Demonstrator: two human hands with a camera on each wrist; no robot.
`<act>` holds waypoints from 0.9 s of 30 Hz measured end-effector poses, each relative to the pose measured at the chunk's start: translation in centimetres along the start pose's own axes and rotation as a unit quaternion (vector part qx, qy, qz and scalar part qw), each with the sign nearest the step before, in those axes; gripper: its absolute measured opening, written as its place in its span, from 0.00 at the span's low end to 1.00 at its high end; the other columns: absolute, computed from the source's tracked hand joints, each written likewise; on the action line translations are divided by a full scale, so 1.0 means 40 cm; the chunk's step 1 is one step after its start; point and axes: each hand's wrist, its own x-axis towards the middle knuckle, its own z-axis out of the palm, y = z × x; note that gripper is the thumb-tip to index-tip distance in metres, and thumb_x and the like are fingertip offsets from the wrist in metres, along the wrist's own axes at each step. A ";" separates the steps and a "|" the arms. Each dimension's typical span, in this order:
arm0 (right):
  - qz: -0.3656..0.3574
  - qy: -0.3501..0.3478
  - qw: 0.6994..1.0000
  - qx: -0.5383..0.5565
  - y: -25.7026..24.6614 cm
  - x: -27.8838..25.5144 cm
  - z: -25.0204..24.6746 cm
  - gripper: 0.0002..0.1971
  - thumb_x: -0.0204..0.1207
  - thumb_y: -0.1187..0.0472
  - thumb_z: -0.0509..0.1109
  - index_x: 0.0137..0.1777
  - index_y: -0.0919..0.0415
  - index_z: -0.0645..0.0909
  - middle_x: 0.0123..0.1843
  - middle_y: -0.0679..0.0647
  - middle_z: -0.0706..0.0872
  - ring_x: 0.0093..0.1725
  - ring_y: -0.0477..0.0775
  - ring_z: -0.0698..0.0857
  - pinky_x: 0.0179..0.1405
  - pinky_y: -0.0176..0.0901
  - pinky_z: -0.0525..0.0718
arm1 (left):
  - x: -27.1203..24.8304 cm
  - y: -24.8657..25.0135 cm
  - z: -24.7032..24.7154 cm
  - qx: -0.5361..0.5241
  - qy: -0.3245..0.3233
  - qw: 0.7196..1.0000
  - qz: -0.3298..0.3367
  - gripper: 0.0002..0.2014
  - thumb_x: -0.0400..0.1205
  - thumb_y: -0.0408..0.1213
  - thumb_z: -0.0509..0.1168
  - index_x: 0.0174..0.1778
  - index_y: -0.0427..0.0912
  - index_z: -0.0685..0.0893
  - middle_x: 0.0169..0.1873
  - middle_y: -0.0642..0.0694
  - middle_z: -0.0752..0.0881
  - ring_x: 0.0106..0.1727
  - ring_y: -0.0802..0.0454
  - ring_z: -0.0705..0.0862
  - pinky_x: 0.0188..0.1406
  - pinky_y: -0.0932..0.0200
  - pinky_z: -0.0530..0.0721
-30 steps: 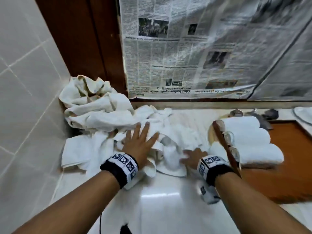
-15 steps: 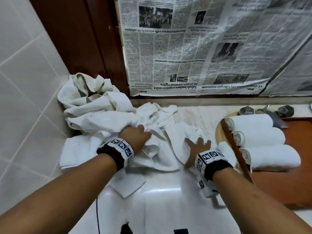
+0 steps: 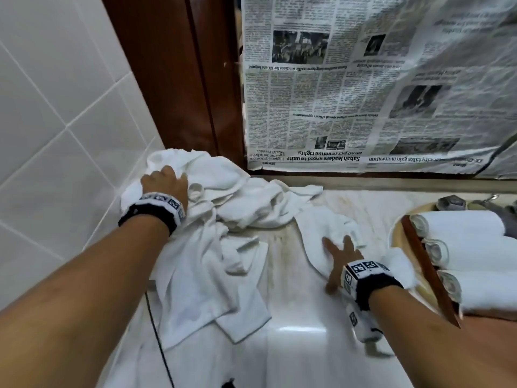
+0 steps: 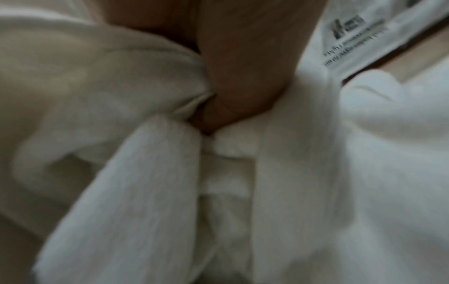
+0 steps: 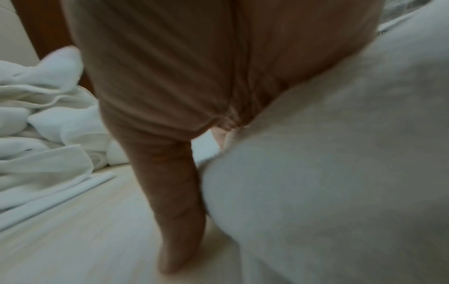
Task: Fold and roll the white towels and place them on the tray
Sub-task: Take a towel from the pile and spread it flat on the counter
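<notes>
A heap of crumpled white towels (image 3: pixel 232 197) lies at the back left of the white counter. My left hand (image 3: pixel 166 182) sits on top of the heap, and its fingers (image 4: pixel 243 76) dig into the folds and grip the cloth. One white towel (image 3: pixel 319 222) lies apart from the heap, in the middle. My right hand (image 3: pixel 340 252) rests flat on its near edge with fingers spread; the thumb (image 5: pixel 175 211) touches the counter. At the right, a brown wooden tray (image 3: pixel 426 267) holds three rolled white towels (image 3: pixel 470 228).
The tiled wall (image 3: pixel 56 135) closes the left side. Newspaper (image 3: pixel 363 93) covers the surface behind the counter. Metal tap fittings (image 3: pixel 450 203) stand behind the tray. A black cable (image 3: pixel 156 331) runs along the counter's front left. Bare counter (image 3: pixel 293 345) lies between my arms.
My left hand has moved from the middle to the back left with the heap. The single towel under my right hand now lies separate from it.
</notes>
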 end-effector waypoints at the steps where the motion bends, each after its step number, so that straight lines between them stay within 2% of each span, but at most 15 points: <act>1: -0.004 0.000 1.000 -0.011 0.007 -0.009 -0.005 0.72 0.53 0.47 0.89 0.84 0.32 0.34 0.86 0.57 0.28 0.87 0.67 0.46 0.80 0.69 0.63 | 0.006 -0.006 -0.013 0.000 -0.020 1.000 0.002 0.26 0.78 0.52 0.58 0.74 0.52 0.73 0.63 0.36 0.74 0.61 0.33 0.77 0.61 0.41 0.74; 4: 0.016 0.031 0.998 -0.057 0.028 -0.036 -0.013 0.72 0.50 0.37 0.86 0.82 0.31 0.33 0.87 0.58 0.36 0.86 0.70 0.45 0.78 0.80 0.52 | 0.030 -0.034 -0.053 0.000 -0.059 0.998 -0.029 0.37 0.77 0.69 0.49 0.79 0.52 0.67 0.79 0.36 0.58 0.75 0.32 0.63 0.71 0.36 0.62; 6: 0.058 0.036 0.995 -0.068 0.044 -0.051 -0.007 0.74 0.44 0.31 0.84 0.79 0.27 0.29 0.86 0.58 0.36 0.84 0.75 0.42 0.71 0.88 0.48 | 0.037 -0.037 -0.068 0.044 -0.042 0.997 -0.036 0.41 0.79 0.71 0.44 0.81 0.48 0.65 0.83 0.37 0.53 0.76 0.33 0.62 0.69 0.37 0.64; 8: 0.073 0.011 0.997 -0.035 0.061 -0.055 0.010 0.76 0.41 0.29 0.83 0.75 0.24 0.23 0.86 0.62 0.31 0.83 0.78 0.47 0.74 0.84 0.58 | 0.023 -0.029 -0.073 0.040 -0.036 0.997 -0.053 0.35 0.83 0.64 0.44 0.79 0.45 0.71 0.81 0.36 0.61 0.71 0.35 0.71 0.64 0.41 0.73; 10: 0.066 -0.001 0.998 -0.021 0.070 -0.055 0.026 0.76 0.42 0.28 0.82 0.75 0.25 0.22 0.85 0.67 0.28 0.83 0.80 0.53 0.75 0.76 0.66 | 0.018 -0.032 -0.075 -0.019 -0.018 0.998 -0.065 0.22 0.85 0.50 0.53 0.68 0.42 0.80 0.67 0.38 0.79 0.60 0.38 0.82 0.56 0.46 0.81; 11: 0.064 0.001 0.998 -0.019 0.071 -0.057 0.030 0.75 0.43 0.28 0.82 0.77 0.26 0.24 0.85 0.67 0.29 0.82 0.80 0.55 0.75 0.74 0.68 | 0.022 -0.037 -0.075 -0.053 -0.003 0.996 -0.069 0.17 0.84 0.44 0.56 0.65 0.40 0.80 0.59 0.39 0.83 0.55 0.37 0.85 0.51 0.48 0.82; 12: 0.063 0.005 0.998 -0.017 0.073 -0.060 0.033 0.73 0.45 0.29 0.82 0.78 0.26 0.26 0.85 0.68 0.31 0.82 0.80 0.56 0.75 0.73 0.69 | 0.031 -0.042 -0.075 -0.085 0.018 0.993 -0.075 0.17 0.84 0.41 0.57 0.66 0.38 0.77 0.55 0.37 0.83 0.53 0.35 0.86 0.46 0.47 0.81; 14: 0.059 0.008 0.998 -0.018 0.071 -0.066 0.035 0.72 0.47 0.29 0.82 0.80 0.27 0.29 0.85 0.67 0.34 0.81 0.79 0.55 0.74 0.73 0.69 | 0.051 -0.058 -0.089 -0.114 0.089 0.988 -0.062 0.22 0.84 0.38 0.60 0.74 0.37 0.68 0.56 0.30 0.80 0.51 0.29 0.83 0.43 0.41 0.80; 16: 0.060 0.009 0.998 -0.021 0.071 -0.066 0.035 0.72 0.48 0.30 0.82 0.80 0.28 0.28 0.85 0.67 0.36 0.81 0.79 0.56 0.74 0.73 0.69 | 0.073 -0.061 -0.096 -0.095 0.146 0.985 -0.013 0.25 0.82 0.37 0.62 0.76 0.40 0.69 0.60 0.27 0.76 0.54 0.28 0.79 0.46 0.35 0.79; 17: 0.060 0.009 0.998 -0.024 0.070 -0.067 0.035 0.72 0.49 0.30 0.82 0.80 0.28 0.28 0.85 0.68 0.35 0.81 0.79 0.56 0.74 0.73 0.69 | 0.080 -0.056 -0.090 -0.077 0.137 0.987 0.021 0.26 0.82 0.41 0.61 0.78 0.44 0.69 0.65 0.29 0.75 0.59 0.28 0.78 0.51 0.34 0.78; 18: 0.060 0.007 0.998 -0.026 0.069 -0.066 0.034 0.72 0.49 0.29 0.81 0.80 0.29 0.27 0.85 0.68 0.34 0.81 0.79 0.55 0.74 0.73 0.69 | 0.081 -0.046 -0.074 -0.063 0.093 0.993 0.048 0.27 0.81 0.47 0.58 0.79 0.49 0.68 0.72 0.34 0.72 0.66 0.30 0.75 0.59 0.33 0.76; 20: 0.064 0.002 0.998 -0.025 0.066 -0.066 0.036 0.72 0.49 0.29 0.81 0.79 0.28 0.26 0.84 0.68 0.31 0.81 0.79 0.54 0.74 0.75 0.68 | 0.079 -0.025 -0.013 -0.062 -0.032 0.996 0.051 0.30 0.83 0.55 0.49 0.83 0.55 0.61 0.83 0.43 0.60 0.82 0.37 0.60 0.76 0.35 0.63; 21: 0.064 0.004 0.998 -0.025 0.065 -0.064 0.037 0.72 0.49 0.29 0.81 0.79 0.28 0.26 0.84 0.68 0.30 0.81 0.79 0.53 0.74 0.76 0.68 | 0.084 -0.018 0.014 -0.083 -0.075 0.993 0.039 0.30 0.84 0.56 0.47 0.84 0.56 0.57 0.86 0.47 0.53 0.85 0.39 0.52 0.80 0.36 0.57; 23: 0.061 0.011 0.998 -0.024 0.064 -0.061 0.040 0.73 0.48 0.29 0.82 0.79 0.28 0.26 0.84 0.69 0.29 0.81 0.79 0.52 0.74 0.77 0.67 | 0.097 -0.005 0.033 -0.110 -0.092 0.989 0.027 0.30 0.86 0.57 0.44 0.85 0.56 0.52 0.87 0.50 0.47 0.86 0.41 0.45 0.81 0.36 0.51; 27: 0.060 0.008 0.998 -0.011 0.065 -0.056 0.037 0.72 0.52 0.32 0.84 0.81 0.29 0.29 0.84 0.68 0.30 0.82 0.80 0.49 0.76 0.76 0.64 | 0.133 0.010 -0.005 -0.070 -0.132 0.989 0.015 0.31 0.85 0.56 0.44 0.85 0.53 0.52 0.87 0.47 0.46 0.86 0.39 0.44 0.80 0.32 0.48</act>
